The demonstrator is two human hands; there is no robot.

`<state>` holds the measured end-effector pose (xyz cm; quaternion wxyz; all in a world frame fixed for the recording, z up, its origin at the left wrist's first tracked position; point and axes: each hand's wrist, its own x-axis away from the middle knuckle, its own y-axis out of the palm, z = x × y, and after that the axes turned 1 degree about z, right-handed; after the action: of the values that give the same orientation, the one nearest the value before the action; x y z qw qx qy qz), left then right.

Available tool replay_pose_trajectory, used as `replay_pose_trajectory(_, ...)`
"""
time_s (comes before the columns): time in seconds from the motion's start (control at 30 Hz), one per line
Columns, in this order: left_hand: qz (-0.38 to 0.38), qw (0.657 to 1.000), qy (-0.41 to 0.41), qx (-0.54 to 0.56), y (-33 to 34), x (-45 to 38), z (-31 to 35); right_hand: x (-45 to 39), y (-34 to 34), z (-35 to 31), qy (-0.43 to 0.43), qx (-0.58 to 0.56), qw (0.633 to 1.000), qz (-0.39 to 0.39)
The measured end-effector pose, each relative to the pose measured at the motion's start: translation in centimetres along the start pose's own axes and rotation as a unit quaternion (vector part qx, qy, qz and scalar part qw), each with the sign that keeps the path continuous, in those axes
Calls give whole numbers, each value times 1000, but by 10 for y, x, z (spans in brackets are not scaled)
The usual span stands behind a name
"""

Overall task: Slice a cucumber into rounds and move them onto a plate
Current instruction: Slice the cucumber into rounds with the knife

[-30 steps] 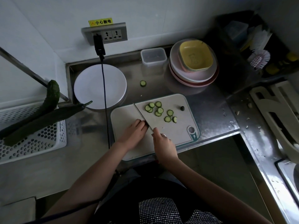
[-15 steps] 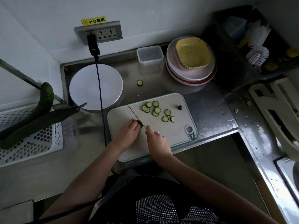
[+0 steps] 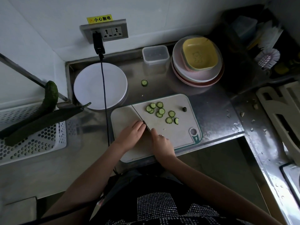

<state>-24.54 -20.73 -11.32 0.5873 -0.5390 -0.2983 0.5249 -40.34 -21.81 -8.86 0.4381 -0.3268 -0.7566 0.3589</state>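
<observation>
My left hand [image 3: 132, 133] lies curled on the white cutting board [image 3: 177, 132], fingertips against the knife [image 3: 138, 114]. The cucumber piece under it is almost hidden; only a dark sliver shows at the fingertips. My right hand [image 3: 160, 142] grips the knife handle, and the blade points away to the upper left with its edge on the board. Several cucumber rounds [image 3: 159, 111] lie scattered right of the blade, with a dark end piece [image 3: 184, 109] beyond them. One stray round [image 3: 144, 82] sits on the steel counter. An empty white plate [image 3: 90, 88] stands behind the board to the left.
A black cable [image 3: 104, 101] hangs from the wall socket across the plate and past the board's left edge. Two whole cucumbers [image 3: 42, 117] rest on a white perforated basket [image 3: 32, 143] at left. A clear lidded box [image 3: 155, 54] and stacked dishes [image 3: 197, 62] stand at the back.
Both hands and the knife stay at the same spot on the board. Only the view has shifted slightly.
</observation>
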Motion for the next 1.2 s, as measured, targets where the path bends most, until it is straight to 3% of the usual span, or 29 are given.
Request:
replay_pose_trajectory(0.27, 0, 1000, -16, 2, 0, 1, 1, -5, -12, -2, 31, -50, 998, -9)
replay_pose_trajectory(0.47, -4, 1000, -20, 3, 0, 4, 2, -4, -30, 2, 48, -113, 992, 36)
replay_pose_trajectory(0.8, -11, 999, -27, 29, 3, 4, 1, 11, -23, -3, -30, -40, 998, 29)
replay_pose_trajectory(1.2, -15, 1000, -16, 7, 1, 0, 1, 5, -14, -1, -16, -26, 1000, 9)
